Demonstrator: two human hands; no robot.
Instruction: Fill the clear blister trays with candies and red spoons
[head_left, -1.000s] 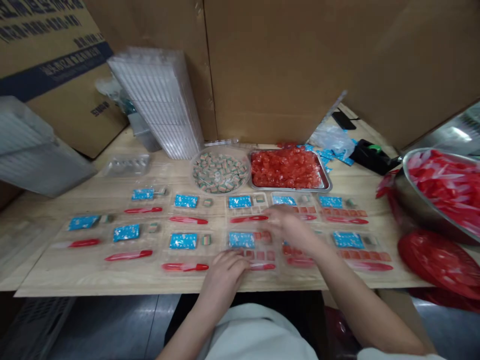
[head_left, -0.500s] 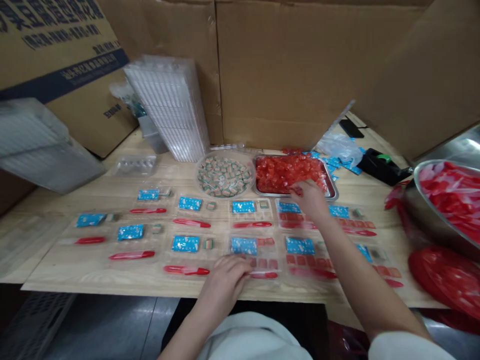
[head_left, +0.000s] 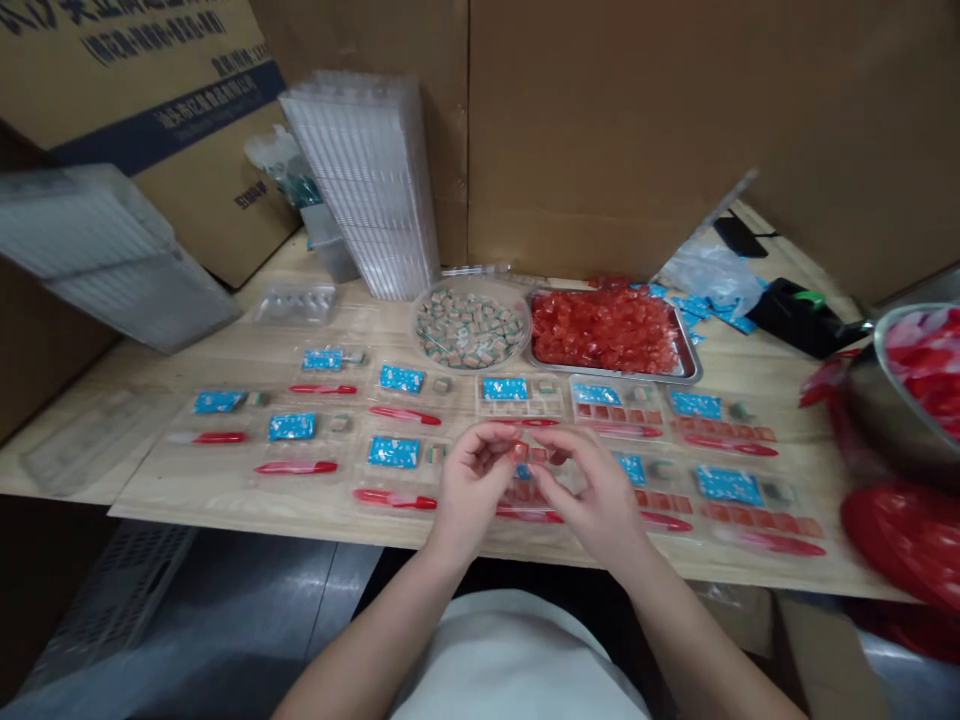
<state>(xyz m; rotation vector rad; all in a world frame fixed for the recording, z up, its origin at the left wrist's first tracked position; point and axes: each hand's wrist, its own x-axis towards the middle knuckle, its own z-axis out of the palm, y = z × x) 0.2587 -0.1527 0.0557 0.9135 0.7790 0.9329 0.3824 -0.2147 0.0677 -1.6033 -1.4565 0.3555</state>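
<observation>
My left hand (head_left: 472, 480) and my right hand (head_left: 592, 495) meet above the front middle of the table, fingers curled. Small red candies (head_left: 529, 453) sit pinched between the fingertips of both hands. Under them lies a clear plastic tray (head_left: 525, 500) with red candies in its small pockets and a red spoon (head_left: 529, 516). A steel pan of red wrapped candies (head_left: 607, 328) stands behind, beside a round dish of striped candies (head_left: 469, 330).
Several clear trays with blue packets (head_left: 394, 452) and red spoons (head_left: 296, 467) lie in rows on the wooden table (head_left: 225, 500). Stacks of empty clear trays (head_left: 367, 180) lean at the back left. A steel bowl of red spoons (head_left: 911, 385) is at the right. Cardboard walls stand behind.
My right hand came back from the steel pan of red candies to the front middle. My left hand lifted off the tray to meet it, both now pinching red candies.
</observation>
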